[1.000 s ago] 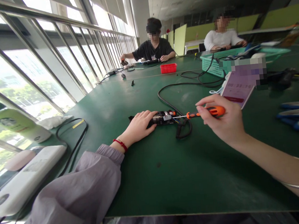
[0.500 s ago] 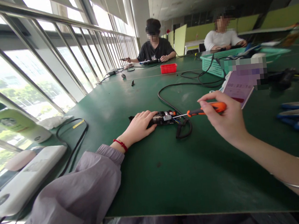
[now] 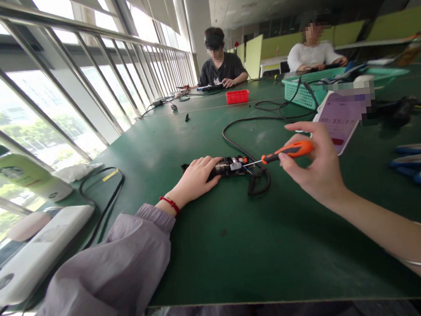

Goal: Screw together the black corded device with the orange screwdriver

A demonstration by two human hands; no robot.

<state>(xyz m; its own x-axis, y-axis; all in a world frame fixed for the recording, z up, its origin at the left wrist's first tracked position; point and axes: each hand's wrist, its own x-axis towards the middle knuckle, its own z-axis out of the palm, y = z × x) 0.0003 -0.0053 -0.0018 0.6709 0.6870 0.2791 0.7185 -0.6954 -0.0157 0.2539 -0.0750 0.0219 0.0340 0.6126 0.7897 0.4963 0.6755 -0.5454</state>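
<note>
The left hand (image 3: pixel 196 177) lies flat on a small opened device (image 3: pixel 229 166) on the green table (image 3: pixel 242 254), pinning it. The right hand (image 3: pixel 313 168) pinches an orange-handled screwdriver (image 3: pixel 286 151), tip at the device's near end. Good practice here – keep the blade in line with the screw and the device pressed still. Further off, a small red tray (image 3: pixel 237 96) and a green basket (image 3: pixel 301 92) – their contents cannot be made out.

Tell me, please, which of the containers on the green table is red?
The small red tray at the far middle; the basket to its right is teal mesh.
</note>
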